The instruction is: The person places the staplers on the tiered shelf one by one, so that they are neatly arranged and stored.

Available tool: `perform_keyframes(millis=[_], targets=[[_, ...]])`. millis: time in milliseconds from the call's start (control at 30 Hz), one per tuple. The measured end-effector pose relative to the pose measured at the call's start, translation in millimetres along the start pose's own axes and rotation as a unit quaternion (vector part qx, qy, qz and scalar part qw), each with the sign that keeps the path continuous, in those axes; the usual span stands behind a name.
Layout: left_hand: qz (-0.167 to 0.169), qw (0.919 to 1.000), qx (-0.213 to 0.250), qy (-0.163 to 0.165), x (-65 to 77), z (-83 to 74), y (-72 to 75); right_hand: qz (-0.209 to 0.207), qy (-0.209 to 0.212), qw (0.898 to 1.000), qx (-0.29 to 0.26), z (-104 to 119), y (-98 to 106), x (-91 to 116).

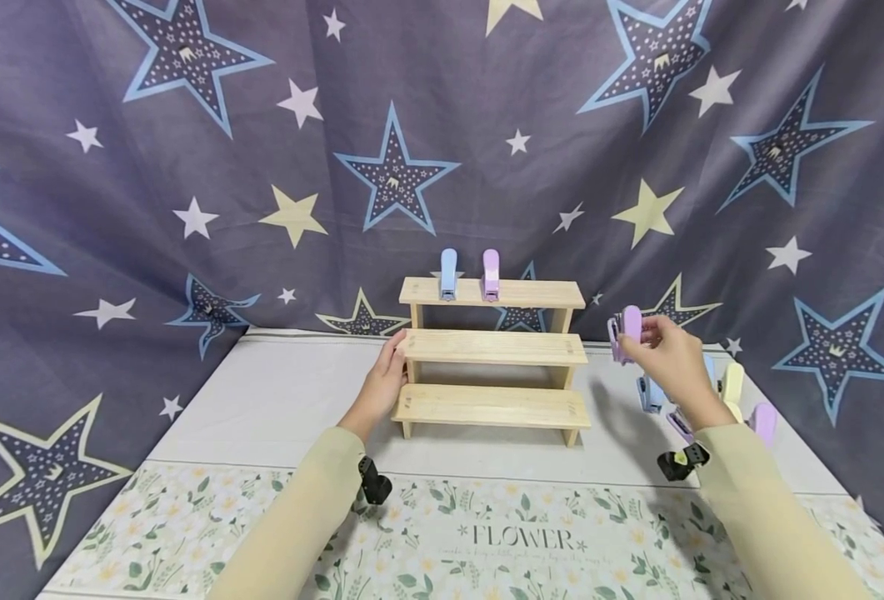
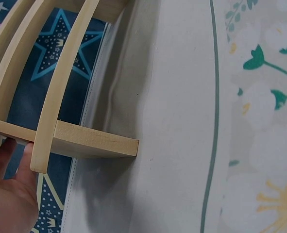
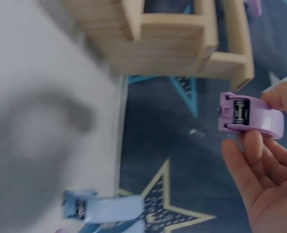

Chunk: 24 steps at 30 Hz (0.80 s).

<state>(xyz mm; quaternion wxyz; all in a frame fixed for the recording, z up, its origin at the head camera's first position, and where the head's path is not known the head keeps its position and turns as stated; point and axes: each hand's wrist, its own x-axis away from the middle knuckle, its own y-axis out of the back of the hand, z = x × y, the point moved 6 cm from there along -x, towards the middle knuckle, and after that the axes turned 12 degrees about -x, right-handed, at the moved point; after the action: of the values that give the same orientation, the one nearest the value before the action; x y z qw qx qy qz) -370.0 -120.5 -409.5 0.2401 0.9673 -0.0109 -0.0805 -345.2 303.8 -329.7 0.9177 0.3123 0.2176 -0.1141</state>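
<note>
Pinch on purple stapler [image 1: 631, 325], right hand [image 1: 670, 354] raised right of frame centre, left hand [image 1: 378, 383] gripping wooden rack [image 1: 494, 347] mid-frame.

We see a long, plain, pale beige-green left sleeve [image 1: 292, 508] and a matching right sleeve [image 1: 764, 500]. The left wrist camera [image 1: 376, 483] is small and black; the right wrist camera [image 1: 681, 462], also black, shows a yellow-green patch, perhaps a label.
</note>
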Motion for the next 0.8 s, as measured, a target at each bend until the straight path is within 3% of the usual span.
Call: perform_keyframes(millis=[133,433,800], targets=[[0.0,1.0,0.002,-0.001,-1.2,1.3,-0.2,-0.033,0.028,0.999,-0.017,20.4,1.3,-3.6],[-0.001,1.0,0.01,-0.001,-1.2,0.5,0.0,-0.033,0.073,0.996,-0.043,57.1,-15.4,-16.4],[-0.001,1.0,0.005,0.003,0.3,1.4,0.8,-0.008,0.057,0.996,-0.069,66.6,-47.4,-36.0]])
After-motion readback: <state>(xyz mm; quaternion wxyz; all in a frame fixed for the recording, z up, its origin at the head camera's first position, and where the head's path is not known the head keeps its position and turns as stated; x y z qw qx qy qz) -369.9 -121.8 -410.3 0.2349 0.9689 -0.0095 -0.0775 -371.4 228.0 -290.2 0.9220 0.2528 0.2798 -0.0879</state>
